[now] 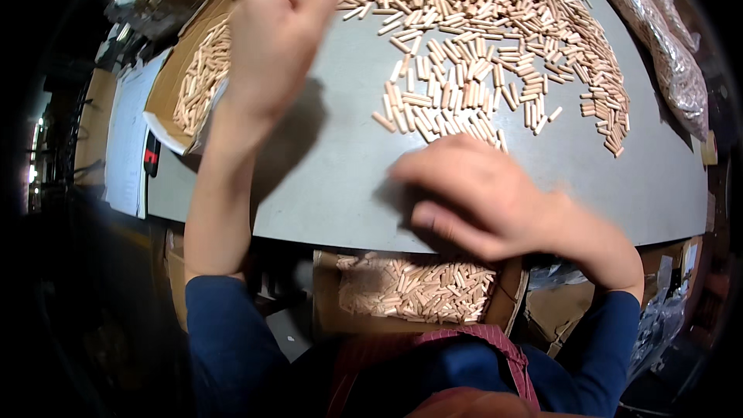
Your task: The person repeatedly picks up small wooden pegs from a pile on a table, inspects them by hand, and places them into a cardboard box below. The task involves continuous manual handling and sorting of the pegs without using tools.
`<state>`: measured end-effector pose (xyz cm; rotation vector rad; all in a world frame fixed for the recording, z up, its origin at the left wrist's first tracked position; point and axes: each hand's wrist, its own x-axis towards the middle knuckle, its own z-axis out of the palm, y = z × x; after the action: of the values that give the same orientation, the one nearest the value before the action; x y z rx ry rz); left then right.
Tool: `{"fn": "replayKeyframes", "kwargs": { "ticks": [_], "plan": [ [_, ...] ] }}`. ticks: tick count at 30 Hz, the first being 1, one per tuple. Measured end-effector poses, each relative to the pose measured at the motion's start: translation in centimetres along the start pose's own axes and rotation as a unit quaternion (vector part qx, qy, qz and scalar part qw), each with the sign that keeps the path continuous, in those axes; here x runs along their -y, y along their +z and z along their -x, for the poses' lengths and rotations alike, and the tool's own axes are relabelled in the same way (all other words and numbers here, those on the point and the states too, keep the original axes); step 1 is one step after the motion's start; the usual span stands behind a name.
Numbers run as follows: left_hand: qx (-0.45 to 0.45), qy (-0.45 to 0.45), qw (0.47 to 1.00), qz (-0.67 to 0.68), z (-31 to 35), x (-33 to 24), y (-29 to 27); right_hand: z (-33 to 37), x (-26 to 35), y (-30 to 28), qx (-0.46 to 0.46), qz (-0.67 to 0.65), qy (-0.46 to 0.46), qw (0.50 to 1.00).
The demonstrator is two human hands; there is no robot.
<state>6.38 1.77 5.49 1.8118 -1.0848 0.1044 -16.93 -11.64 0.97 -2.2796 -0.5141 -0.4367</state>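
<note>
A large spread of short wooden dowels [472, 0] covers the far part of the grey table [340, 186], with looser groups reaching toward me. My left hand [282, 27] is raised above the table's left side, between the dowels and a cardboard box. Its fingers are curled together and blurred; whatever they may hold cannot be made out. Low over the near table edge, my right hand [484, 197] sits just in front of the closest dowels. Its thumb stands apart from the fingers, and no dowel shows in it.
Left of my forearm stands an open cardboard box [166, 101] holding dowels, beside paper sheets [128, 131] and a red-black object [152, 155]. Below the table edge is another box [329, 302] of dowels. A long plastic-wrapped bag [658, 39] lies at the right.
</note>
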Motion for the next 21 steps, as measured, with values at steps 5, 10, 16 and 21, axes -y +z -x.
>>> {"fn": "replayKeyframes", "kwargs": {
  "ticks": [5, 10, 16, 21],
  "plan": [
    [-0.112, -0.068, 0.905, -0.405, -3.6, 4.0, -4.5, 0.8, 1.2, 2.5, 0.162, 0.015, -0.115, 0.980],
    [0.043, -0.167, 0.839, -0.517, -3.6, 7.0, -5.8, 0.2, 0.2, 2.0, 0.072, -0.003, -0.100, 0.992],
    [-0.020, 0.033, 0.811, -0.584, -3.2, 6.4, -3.7, -0.3, -3.1, -4.4, -0.151, 0.067, 0.018, 0.986],
    [0.058, 0.229, 0.957, -0.167, -1.1, 2.9, 1.9, 0.6, -6.5, -9.7, -0.277, -0.040, 0.198, 0.939]
  ]
}}
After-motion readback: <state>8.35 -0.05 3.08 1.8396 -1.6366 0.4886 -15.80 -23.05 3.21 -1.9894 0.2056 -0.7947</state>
